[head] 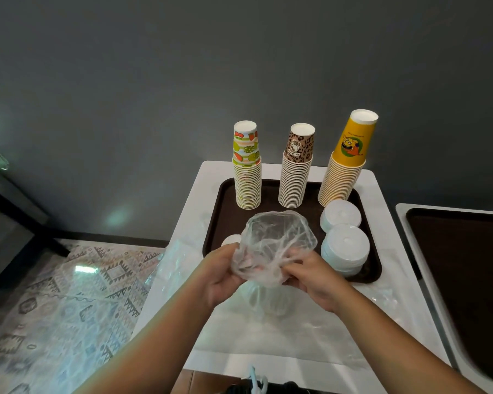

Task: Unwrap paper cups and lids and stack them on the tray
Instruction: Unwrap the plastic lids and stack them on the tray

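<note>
Both hands hold one crumpled clear plastic wrapper (273,245) above the near edge of the brown tray (225,211): left hand (225,275) grips its left side with curled fingers, right hand (310,280) pinches its lower right folds. Grip: closed on film, both sides. Whether the wrapper is empty cannot be told; the film is bunched and translucent.

Judgement on step: wrapper being gathered or pulled clear of a lid stack. To do it well, keep the film bunched tight between the hands and lift it away toward the body, clear of the cup stacks, so trailing plastic does not tip them.

Count on tray:
- Cup stacks: 3, upside down along the far side. Fruit-print stack (246,172), leopard-print stack (296,172), yellow stack (346,163).
- White lid stacks: 2 plainly seen at right, far one (340,216), near one (345,247). A third white lid (231,239) shows partly behind the left hand.

More loose plastic (268,302) lies on the white counter (296,351) below the hands. A second brown tray (467,265) sits on the neighbouring counter, right.
</note>
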Demonstrator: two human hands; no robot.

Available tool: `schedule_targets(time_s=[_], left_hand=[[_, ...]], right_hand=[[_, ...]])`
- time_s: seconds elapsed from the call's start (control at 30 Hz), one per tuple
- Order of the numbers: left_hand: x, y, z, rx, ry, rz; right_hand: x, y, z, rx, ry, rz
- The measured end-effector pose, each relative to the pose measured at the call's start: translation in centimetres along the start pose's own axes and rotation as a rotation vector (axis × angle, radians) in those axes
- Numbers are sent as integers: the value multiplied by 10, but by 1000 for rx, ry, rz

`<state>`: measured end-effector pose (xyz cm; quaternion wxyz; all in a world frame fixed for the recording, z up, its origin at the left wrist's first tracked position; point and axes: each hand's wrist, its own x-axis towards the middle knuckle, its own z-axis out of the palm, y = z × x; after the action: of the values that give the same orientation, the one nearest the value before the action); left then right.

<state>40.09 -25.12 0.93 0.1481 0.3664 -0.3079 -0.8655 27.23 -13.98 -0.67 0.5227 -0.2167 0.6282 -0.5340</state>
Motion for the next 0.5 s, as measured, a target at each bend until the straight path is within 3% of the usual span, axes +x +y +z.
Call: schedule_targets(time_s=[0.07, 0.2, 0.33, 0.4, 0.5], left_hand=[[2, -8, -3, 47, 35, 53], [2, -17, -6, 427, 61, 192], [6, -14, -20, 815, 120, 243], [10, -14, -31, 779, 174, 156], [14, -19, -42, 532, 276, 41]], right_hand=[[-1, 3, 0, 84, 19, 19], [-3, -1, -1, 155, -64, 25], [0, 4, -5, 190, 10, 24], [1, 9, -7, 291, -13, 64], [6, 24, -8, 419, 36, 157]])
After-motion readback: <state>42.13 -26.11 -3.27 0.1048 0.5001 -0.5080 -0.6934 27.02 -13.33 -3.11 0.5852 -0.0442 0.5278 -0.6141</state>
